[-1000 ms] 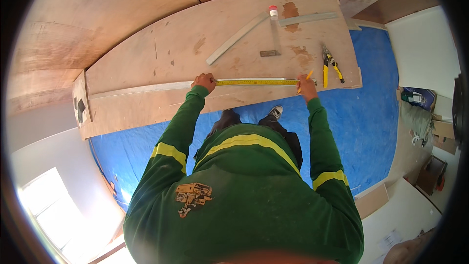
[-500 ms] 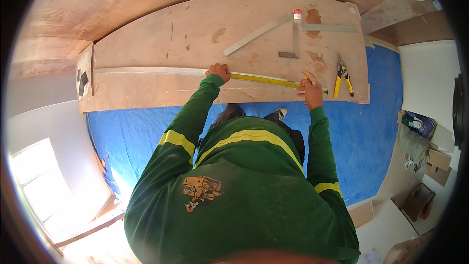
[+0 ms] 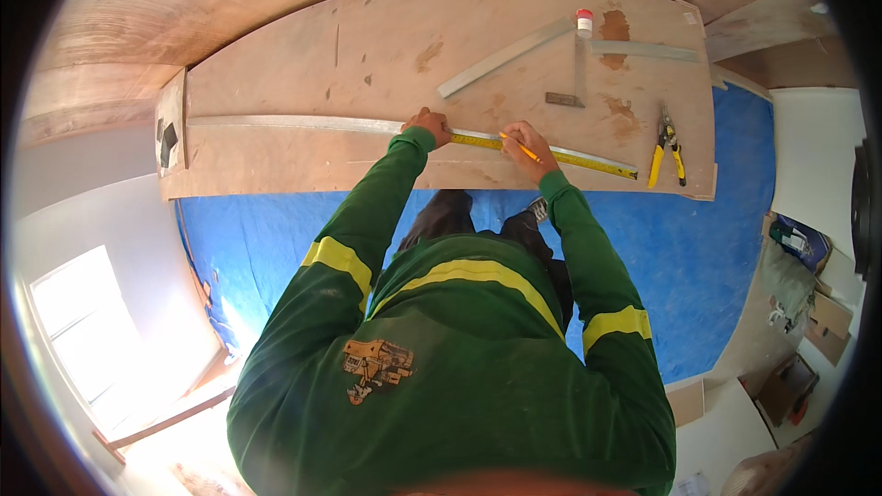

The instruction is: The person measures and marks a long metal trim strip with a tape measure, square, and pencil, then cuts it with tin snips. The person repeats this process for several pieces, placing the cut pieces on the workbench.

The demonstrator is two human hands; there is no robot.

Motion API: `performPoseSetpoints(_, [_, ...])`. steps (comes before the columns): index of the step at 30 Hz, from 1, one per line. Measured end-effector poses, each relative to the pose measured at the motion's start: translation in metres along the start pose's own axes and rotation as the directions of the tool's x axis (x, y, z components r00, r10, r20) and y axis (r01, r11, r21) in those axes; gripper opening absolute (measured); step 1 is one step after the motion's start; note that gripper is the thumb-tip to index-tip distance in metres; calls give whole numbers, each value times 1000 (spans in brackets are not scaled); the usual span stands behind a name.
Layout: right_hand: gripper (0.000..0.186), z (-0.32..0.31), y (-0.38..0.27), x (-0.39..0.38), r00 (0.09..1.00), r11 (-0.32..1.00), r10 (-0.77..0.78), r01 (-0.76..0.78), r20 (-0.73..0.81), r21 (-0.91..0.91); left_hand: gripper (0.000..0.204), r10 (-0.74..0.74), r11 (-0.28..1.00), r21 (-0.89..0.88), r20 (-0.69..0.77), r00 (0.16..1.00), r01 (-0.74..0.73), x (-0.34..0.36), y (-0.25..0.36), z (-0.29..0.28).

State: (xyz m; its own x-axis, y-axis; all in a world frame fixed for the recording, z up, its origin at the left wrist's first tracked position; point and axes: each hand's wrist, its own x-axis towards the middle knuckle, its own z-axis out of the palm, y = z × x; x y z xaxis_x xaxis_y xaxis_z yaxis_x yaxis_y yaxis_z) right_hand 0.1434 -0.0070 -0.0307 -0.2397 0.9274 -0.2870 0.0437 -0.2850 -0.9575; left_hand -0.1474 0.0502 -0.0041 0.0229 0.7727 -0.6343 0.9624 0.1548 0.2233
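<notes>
A long pale metal strip [image 3: 294, 121] lies across the wooden table, running from its left end toward the right. Along it stretches the yellow blade of a tape measure [image 3: 597, 164]. My left hand [image 3: 428, 124] is closed over the tape and strip near the middle; whether the tape's case is under the palm is hidden. Just to the right, my right hand [image 3: 533, 152] grips a yellow-orange pencil [image 3: 525, 151] above the blade, its one end pointing toward my left hand.
On the wooden table [image 3: 276, 83], yellow-handled snips [image 3: 668, 152] lie at right. Beyond are a try square [image 3: 563, 99], two short metal strips [image 3: 505, 57] and a small white container with a red lid [image 3: 584, 24]. A blue sheet [image 3: 726, 257] covers the floor.
My right hand has moved left along the tape, from near its right end to close beside my left hand. My left hand keeps its place on the strip. The whole view has shifted slightly.
</notes>
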Motion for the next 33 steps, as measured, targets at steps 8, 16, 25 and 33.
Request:
performPoseSetpoints(8, [25,7,12,13,995,969,95,-95,-10,-229,23,-13,1000,-17,18,1000,14,2,-1,1])
performPoseSetpoints(16, [25,13,8,14,994,964,105,-102,-3,-246,22,44,998,-37,-2,999,-44,8,-10,9])
performPoseSetpoints(25, [24,10,13,16,996,952,85,-76,18,-295,22,93,996,-12,46,995,-92,19,-18,13])
performPoseSetpoints(33, [24,11,24,20,994,957,109,-104,4,-270,19,139,990,-16,0,990,-139,0,-17,18])
